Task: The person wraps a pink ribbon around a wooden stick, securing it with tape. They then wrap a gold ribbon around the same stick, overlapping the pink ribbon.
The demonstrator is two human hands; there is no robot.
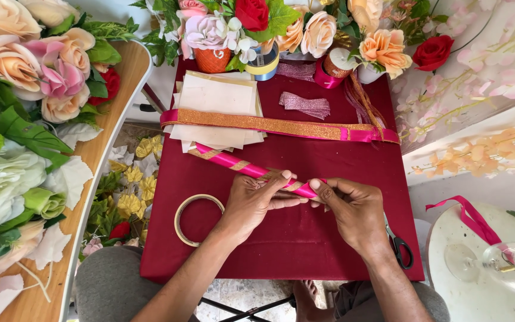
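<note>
Gripping a slim stick wrapped in bright pink satin ribbon with gold spiral bands point(251, 169), a person works over a small desk covered in dark red cloth point(329, 238), seen from the head camera. The left hand point(256, 200) closes around the stick's near end, fingers curled over it, while the right hand point(353, 209) pinches the same end between thumb and fingertips; both grips are closed on the stick, which slants up and left from the hands toward a stack of cream paper sheets point(219, 110). Across that stack lies a long band of orange glitter ribbon edged in pink point(281, 126), running nearly the width of the cloth. A folded length of pink glitter ribbon point(305, 105) rests beyond it. Just left of the left wrist sits a ring of pale tape point(195, 219), flat on the cloth. Black-handled scissors point(398, 247) lie beside the right forearm. Artificial roses in peach, pink and red point(323, 30) crowd the far edge, and more artificial flowers point(25, 77) fill a wooden side shelf point(99, 149) at left. At right, a clear wine glass point(478, 262) lies on a white round surface point(466, 298) near a loose pink ribbon point(469, 217).
</note>
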